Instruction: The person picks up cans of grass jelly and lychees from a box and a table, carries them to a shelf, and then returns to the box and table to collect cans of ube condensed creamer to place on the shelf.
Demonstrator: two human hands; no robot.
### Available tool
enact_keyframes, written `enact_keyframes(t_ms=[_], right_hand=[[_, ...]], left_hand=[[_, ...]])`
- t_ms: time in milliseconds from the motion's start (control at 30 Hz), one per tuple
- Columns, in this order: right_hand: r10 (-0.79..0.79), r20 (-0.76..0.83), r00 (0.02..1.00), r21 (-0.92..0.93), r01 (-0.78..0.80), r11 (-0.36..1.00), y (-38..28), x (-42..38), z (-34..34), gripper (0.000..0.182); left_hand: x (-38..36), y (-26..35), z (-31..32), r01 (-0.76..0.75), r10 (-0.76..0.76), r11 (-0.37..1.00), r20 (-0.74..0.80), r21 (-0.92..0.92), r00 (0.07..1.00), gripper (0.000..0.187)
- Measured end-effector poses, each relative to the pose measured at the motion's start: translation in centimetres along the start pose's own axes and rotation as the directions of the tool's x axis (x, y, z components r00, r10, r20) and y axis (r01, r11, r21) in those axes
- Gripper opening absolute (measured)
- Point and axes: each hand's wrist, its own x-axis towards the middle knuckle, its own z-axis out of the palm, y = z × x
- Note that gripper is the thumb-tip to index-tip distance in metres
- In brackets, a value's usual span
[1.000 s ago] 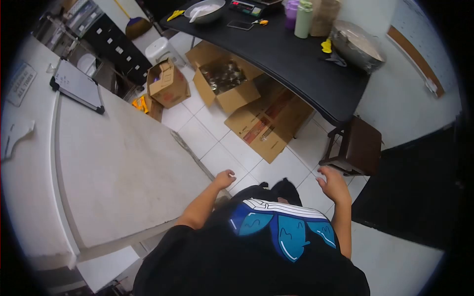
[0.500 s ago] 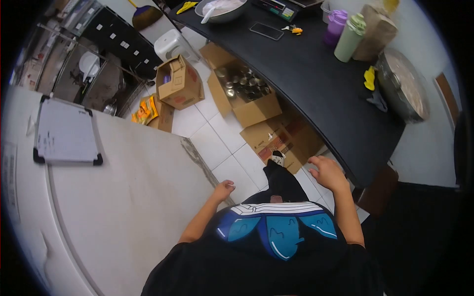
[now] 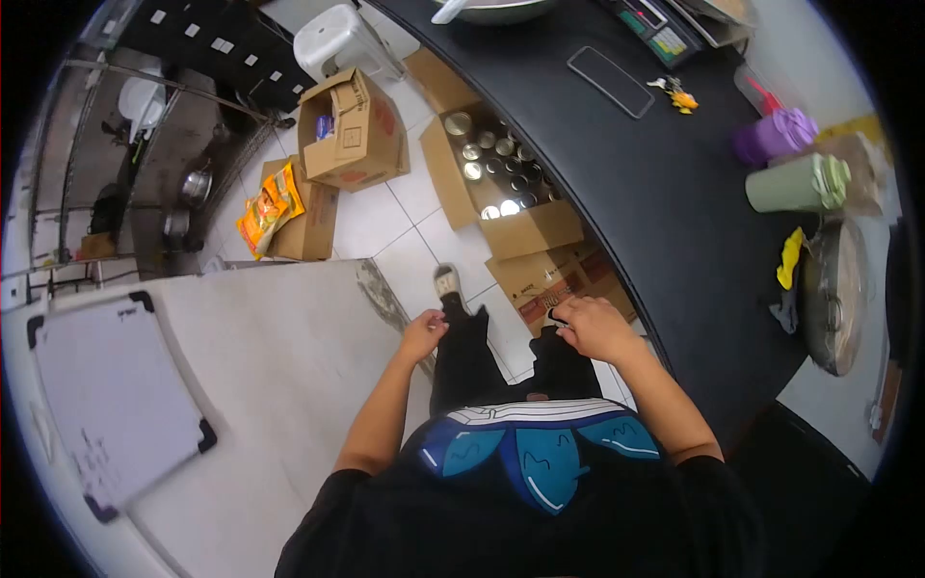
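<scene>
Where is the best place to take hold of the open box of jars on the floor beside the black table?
Take the open box of jars by its two opposite side walls, just under the flaps, coming down from above. Its top is open and full of jars, so nothing offers a hold there, and the black table overhangs its far side.

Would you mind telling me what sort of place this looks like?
Probably a small food-preparation or packing workroom: a digital scale and a large metal bowl sit on the black table, and an open cardboard box of jars stands on the tiled floor.
</scene>
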Motion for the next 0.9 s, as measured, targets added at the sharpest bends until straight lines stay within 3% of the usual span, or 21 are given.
enact_keyframes(t_ms=[100, 167, 300, 400, 500, 567, 633, 700, 800, 867, 900], right_hand=[[0.117, 0.071, 0.991, 0.039, -0.12, 0.992, -0.1, 5.0, 1.5, 0.023], [0.229, 0.071, 0.971, 0.012, -0.231, 0.973, 0.7, 8.9, 3.0, 0.024], [0.397, 0.192, 0.897, 0.033, -0.411, 0.911, 2.2, 13.9, 6.5, 0.028], [0.488, 0.175, 0.855, 0.12, -0.511, 0.851, 7.2, 18.4, 9.4, 0.029], [0.637, 0.246, 0.73, 0.022, -0.662, 0.749, 14.1, 24.7, 11.2, 0.032], [0.618, 0.048, 0.784, -0.063, -0.616, 0.786, 21.0, 28.3, 14.9, 0.032], [0.523, -0.023, 0.852, -0.064, -0.523, 0.85, 29.0, 32.2, 17.7, 0.033], [0.609, -0.005, 0.793, -0.17, -0.601, 0.781, 30.2, 36.9, 16.4, 0.033], [0.473, -0.276, 0.837, -0.243, -0.536, 0.808, 39.9, 41.5, 21.0, 0.039], [0.439, -0.374, 0.817, -0.288, -0.553, 0.782, 42.0, 44.4, 21.8, 0.044], [0.417, -0.395, 0.819, -0.221, -0.525, 0.822, 42.5, 45.5, 22.4, 0.047]], left_hand=[[5.7, 3.0, -3.0, 0.014, -0.016, 1.0, 0.124, 0.014, 0.992, 0.034], [11.3, 2.8, -4.2, -0.145, 0.12, 0.981, 0.188, 0.13, 0.975, 0.032], [19.3, 2.6, -6.6, -0.306, 0.185, 0.896, 0.357, 0.322, 0.916, 0.032], [25.7, 2.8, -6.5, -0.366, 0.196, 0.828, 0.392, 0.425, 0.899, 0.032], [32.5, 2.5, -4.7, -0.446, 0.267, 0.743, 0.391, 0.499, 0.881, 0.035], [37.9, 1.7, -2.4, -0.528, 0.351, 0.655, 0.401, 0.541, 0.846, 0.036], [43.6, 1.1, 0.7, -0.524, 0.36, 0.597, 0.381, 0.608, 0.852, 0.038], [49.0, 0.1, 3.7, -0.478, 0.327, 0.582, 0.348, 0.658, 0.878, 0.039], [55.0, 0.2, 4.9, -0.419, 0.332, 0.435, 0.29, 0.797, 0.897, 0.044], [57.2, -1.7, 5.1, -0.361, 0.508, 0.508, 0.067, 0.782, 0.859, 0.045], [58.1, -2.6, 5.0, -0.337, 0.581, 0.542, -0.054, 0.77, 0.812, 0.045]])
